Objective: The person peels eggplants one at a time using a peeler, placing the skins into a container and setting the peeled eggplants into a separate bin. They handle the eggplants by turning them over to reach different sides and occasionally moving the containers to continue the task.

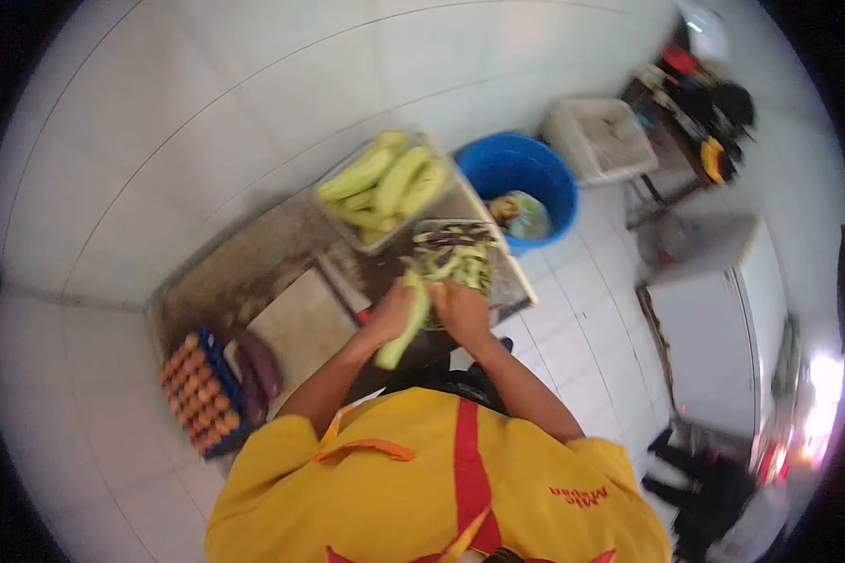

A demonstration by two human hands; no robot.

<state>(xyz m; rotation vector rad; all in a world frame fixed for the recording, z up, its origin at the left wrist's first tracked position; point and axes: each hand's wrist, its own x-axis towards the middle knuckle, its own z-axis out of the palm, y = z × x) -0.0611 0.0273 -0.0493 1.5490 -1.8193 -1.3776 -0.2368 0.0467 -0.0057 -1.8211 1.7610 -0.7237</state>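
My left hand [391, 314] is wrapped round a long pale green peeled eggplant [404, 328], held at a slant over the near edge of the table. Close beside it, my right hand [461, 308] is closed on something small that I cannot make out. Just beyond both hands, a container [453, 249] holds dark and pale peel strips. Behind it to the left, a clear tub [376, 246] is filled with several peeled eggplants [402, 178]. A knife [340, 283] lies on the cutting board [300, 324], left of my left hand.
An egg tray [197, 392] and dark purple eggplants [256, 371] sit at the table's left end. A blue bin [526, 174] holding waste stands beyond the right edge. Farther right are a white container [601, 141] and a white fridge [709, 347].
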